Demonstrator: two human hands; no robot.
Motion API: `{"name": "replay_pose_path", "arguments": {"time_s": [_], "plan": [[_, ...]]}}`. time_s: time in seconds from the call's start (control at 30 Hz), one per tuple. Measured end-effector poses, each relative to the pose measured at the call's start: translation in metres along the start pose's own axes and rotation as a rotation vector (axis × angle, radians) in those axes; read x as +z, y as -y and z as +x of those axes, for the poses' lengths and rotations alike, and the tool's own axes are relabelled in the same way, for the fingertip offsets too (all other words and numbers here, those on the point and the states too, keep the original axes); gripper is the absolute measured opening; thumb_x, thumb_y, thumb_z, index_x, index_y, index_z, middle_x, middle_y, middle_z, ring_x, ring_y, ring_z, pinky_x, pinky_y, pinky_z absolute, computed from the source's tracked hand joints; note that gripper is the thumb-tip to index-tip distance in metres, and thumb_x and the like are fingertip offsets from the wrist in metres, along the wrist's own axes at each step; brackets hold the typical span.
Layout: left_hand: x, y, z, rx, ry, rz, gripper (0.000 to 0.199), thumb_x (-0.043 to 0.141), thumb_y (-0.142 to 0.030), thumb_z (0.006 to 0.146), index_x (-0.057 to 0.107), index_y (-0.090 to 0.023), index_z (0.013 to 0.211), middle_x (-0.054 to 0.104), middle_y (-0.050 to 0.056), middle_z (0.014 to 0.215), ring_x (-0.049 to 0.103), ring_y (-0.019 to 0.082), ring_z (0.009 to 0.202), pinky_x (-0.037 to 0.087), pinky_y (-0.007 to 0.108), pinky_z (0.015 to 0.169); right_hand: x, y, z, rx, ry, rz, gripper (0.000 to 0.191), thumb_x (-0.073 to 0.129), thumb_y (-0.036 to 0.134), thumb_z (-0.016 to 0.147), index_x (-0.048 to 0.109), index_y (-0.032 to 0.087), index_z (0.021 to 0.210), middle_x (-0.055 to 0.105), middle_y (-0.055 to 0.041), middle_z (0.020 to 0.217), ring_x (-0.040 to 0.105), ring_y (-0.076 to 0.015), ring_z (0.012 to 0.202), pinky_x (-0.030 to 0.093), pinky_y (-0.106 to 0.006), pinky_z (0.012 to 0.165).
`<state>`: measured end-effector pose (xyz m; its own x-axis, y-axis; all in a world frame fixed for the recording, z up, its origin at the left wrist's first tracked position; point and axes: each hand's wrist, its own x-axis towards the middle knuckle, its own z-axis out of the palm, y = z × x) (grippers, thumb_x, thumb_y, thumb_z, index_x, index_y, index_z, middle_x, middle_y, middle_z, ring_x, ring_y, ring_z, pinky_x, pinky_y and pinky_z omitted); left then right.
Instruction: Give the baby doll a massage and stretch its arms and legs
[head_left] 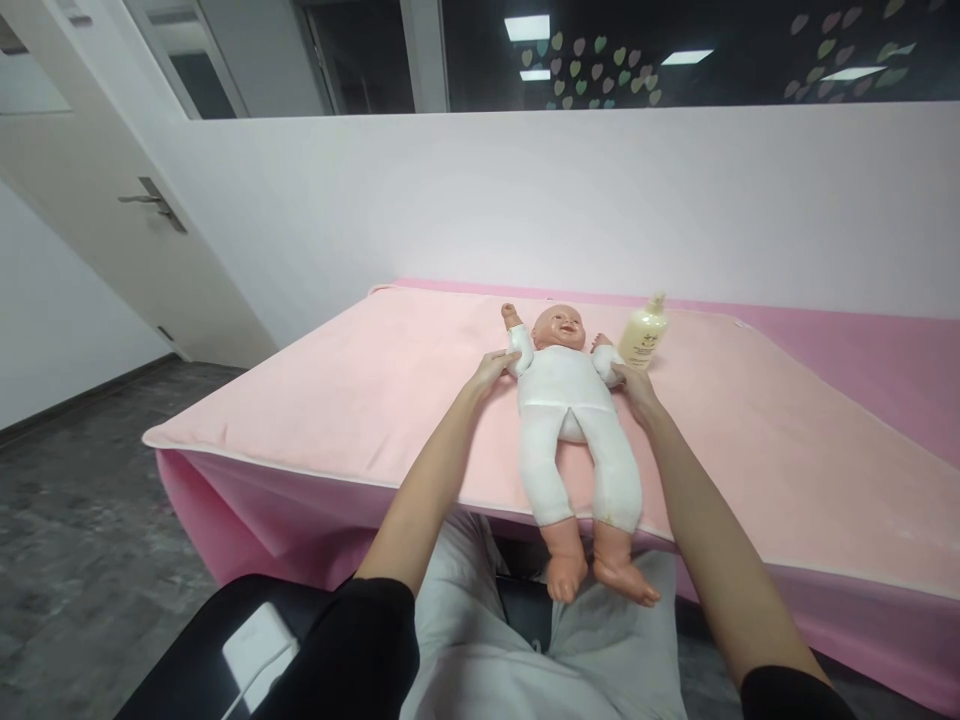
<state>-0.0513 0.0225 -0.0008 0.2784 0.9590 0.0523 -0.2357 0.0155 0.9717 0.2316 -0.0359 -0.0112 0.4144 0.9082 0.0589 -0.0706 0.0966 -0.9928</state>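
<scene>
The baby doll (574, 400) is lying on its back on the pink towel (360, 400) that is covering the tabletop, head pointing to 12 o'clock and bare feet hanging past the near edge over your lap. It is wearing a white one-piece suit, and its arms are spreading out to both sides.

Your left hand (491, 370) is touching the doll at its 9 o'clock side, fingertips resting against the white sleeve near the shoulder; the grip looks loose, fingers laid flat rather than closing around anything. Your right hand (634, 385) is pressing against the sleeve at 3 o'clock, and from here you cannot tell whether its grip is closing on the cloth or only resting there.

A pale yellow pump bottle (643, 335) is standing upright at about 1 o'clock from the doll's head, just beside its raised hand. A white wall (525, 200) is rising behind the tabletop, and a door with a metal handle (154, 203) is showing at 10 o'clock.
</scene>
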Motion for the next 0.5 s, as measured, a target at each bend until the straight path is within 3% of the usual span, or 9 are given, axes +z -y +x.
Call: {"name": "replay_pose_path", "arguments": {"time_s": [0.07,0.17,0.33,0.5], "plan": [[0.0,0.0,-0.001,0.022,0.038,0.001,0.017,0.07,-0.023,0.06,0.068,-0.013,0.074,0.068,0.004,0.072,0.059,0.013,0.066,0.044,0.025,0.066,-0.001,0.003,-0.001,0.022,0.017,0.038,0.032,0.07,0.026,0.053,0.067,0.019,0.084,0.069,-0.0013,0.083,0.063,-0.0183,0.077,0.051,-0.026,0.061],[0.0,-0.001,-0.002,0.044,0.068,0.016,0.017,0.067,-0.015,0.055,0.067,-0.014,0.072,0.067,0.002,0.069,0.057,0.012,0.062,0.043,0.024,0.062,-0.004,0.007,-0.003,0.013,0.126,0.113,0.043,0.071,0.018,0.05,0.069,0.021,0.092,0.07,-0.0003,0.089,0.065,-0.0182,0.08,0.053,-0.027,0.066],[0.004,-0.002,-0.005,0.013,0.021,0.004,0.021,0.063,-0.011,0.056,0.071,-0.013,0.076,0.072,0.007,0.08,0.063,0.016,0.071,0.048,0.028,0.07,-0.006,0.011,-0.006,-0.019,0.216,0.134,0.05,0.069,0.01,0.045,0.069,0.022,0.094,0.07,-0.0013,0.098,0.066,-0.0198,0.089,0.055,-0.029,0.073],[0.004,-0.006,-0.01,-0.025,-0.026,0.087,0.036,0.051,0.0,0.053,0.074,-0.014,0.076,0.074,0.007,0.089,0.065,0.018,0.081,0.05,0.03,0.079,-0.011,0.001,-0.003,-0.043,0.104,0.065,0.024,0.069,0.021,0.052,0.069,0.021,0.077,0.07,-0.0015,0.09,0.066,-0.0201,0.087,0.055,-0.03,0.077]]}}
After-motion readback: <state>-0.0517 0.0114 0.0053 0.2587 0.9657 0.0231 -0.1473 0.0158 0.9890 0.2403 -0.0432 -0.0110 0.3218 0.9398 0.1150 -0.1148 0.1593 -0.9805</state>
